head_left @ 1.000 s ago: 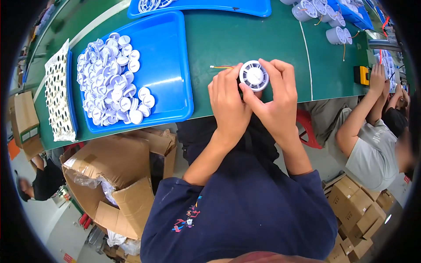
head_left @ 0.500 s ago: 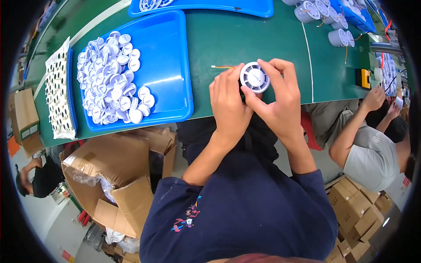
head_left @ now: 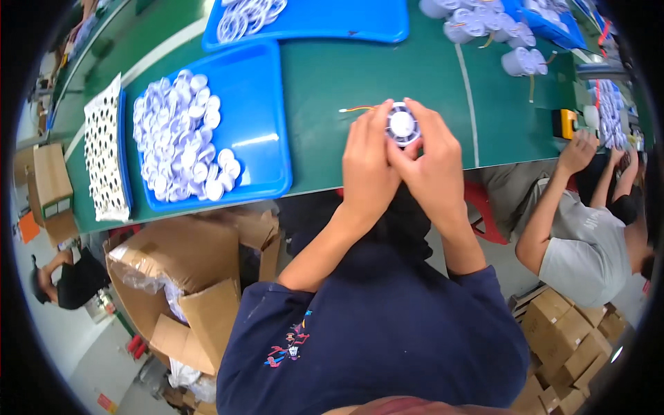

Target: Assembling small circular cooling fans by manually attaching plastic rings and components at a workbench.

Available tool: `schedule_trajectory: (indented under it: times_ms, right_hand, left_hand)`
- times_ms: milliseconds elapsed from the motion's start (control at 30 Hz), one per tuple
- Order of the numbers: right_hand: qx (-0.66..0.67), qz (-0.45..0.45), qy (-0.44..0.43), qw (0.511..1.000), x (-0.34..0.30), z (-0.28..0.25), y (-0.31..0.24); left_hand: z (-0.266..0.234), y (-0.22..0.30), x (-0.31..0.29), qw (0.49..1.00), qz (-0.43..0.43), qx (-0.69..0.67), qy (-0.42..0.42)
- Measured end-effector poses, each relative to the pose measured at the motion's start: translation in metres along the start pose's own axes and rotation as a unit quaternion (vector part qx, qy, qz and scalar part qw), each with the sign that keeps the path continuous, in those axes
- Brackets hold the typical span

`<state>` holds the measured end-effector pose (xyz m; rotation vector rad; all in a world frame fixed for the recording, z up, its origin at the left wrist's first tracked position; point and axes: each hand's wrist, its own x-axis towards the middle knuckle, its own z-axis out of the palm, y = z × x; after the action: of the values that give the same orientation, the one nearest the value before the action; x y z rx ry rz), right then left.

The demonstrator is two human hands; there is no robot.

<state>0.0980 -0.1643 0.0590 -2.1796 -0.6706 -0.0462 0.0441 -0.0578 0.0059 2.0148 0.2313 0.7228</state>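
Between both hands I hold a small round white fan-like part [head_left: 402,125], with a pale hub, dark gaps around it and a white rim. My left hand [head_left: 368,155] closes on its left side, fingers pointing away from me. My right hand [head_left: 436,155] grips the right side, with the thumb at the near edge and the index finger at the far edge. Thin red and yellow wires [head_left: 358,108] with a small white plug stick out to the left past my left fingers. The part's underside is hidden by my hands.
Left on the green table [head_left: 325,76] is a blue tray [head_left: 259,159] of white round caps [head_left: 176,138]. Beyond it, another blue tray [head_left: 332,21] holds white rings [head_left: 249,17]. White cylinders [head_left: 519,62] stand far right, near a co-worker's hand [head_left: 578,152]. Cardboard boxes [head_left: 180,256] sit below the table edge.
Both hands have closed further around the round part, covering more of its rim. The view has shifted a little, so the trays appear lower.
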Motion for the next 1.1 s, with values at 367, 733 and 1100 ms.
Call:
schedule_trajectory:
  times_ms: [367,733,1100]
  right_hand:
    - [-0.060,0.073,0.156,0.983,0.048,-0.132,0.107]
    - [-0.284,-0.054,0.112,0.951,0.123,-0.135,0.158]
    - [-0.036,-0.325,-0.191,0.926,0.068,-0.024,-0.023]
  left_hand:
    - [0.139,0.037,0.050,0.989,0.072,-0.054,-0.121]
    - [0.090,0.047,0.027,0.983,0.077,-0.063,-0.155]
    - [-0.067,-0.004,0.033,0.992,0.090,-0.013,-0.089]
